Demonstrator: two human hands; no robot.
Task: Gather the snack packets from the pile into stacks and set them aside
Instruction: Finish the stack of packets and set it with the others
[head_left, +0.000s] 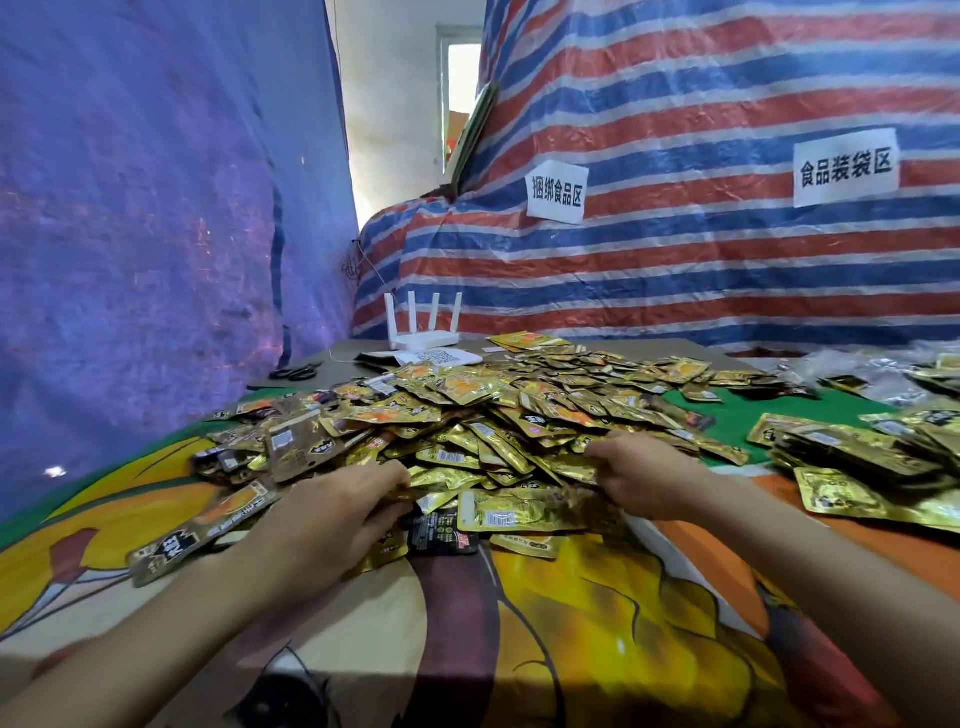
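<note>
Centre frame, a gold packet (519, 512) lies long axis left-to-right. The right hand (644, 475) clutches the pile (493, 410) edge; the left hand's (332, 514) grip is hidden.

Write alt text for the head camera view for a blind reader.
A person's left hand and right hand dig into the near edge of a large pile of gold snack packets on a colourful tablecloth. At right lie other packets; a white router stands behind.

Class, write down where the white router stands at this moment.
In the head view, the white router stands far back, left of centre, behind the packet pile, with black scissors to its left.
</note>
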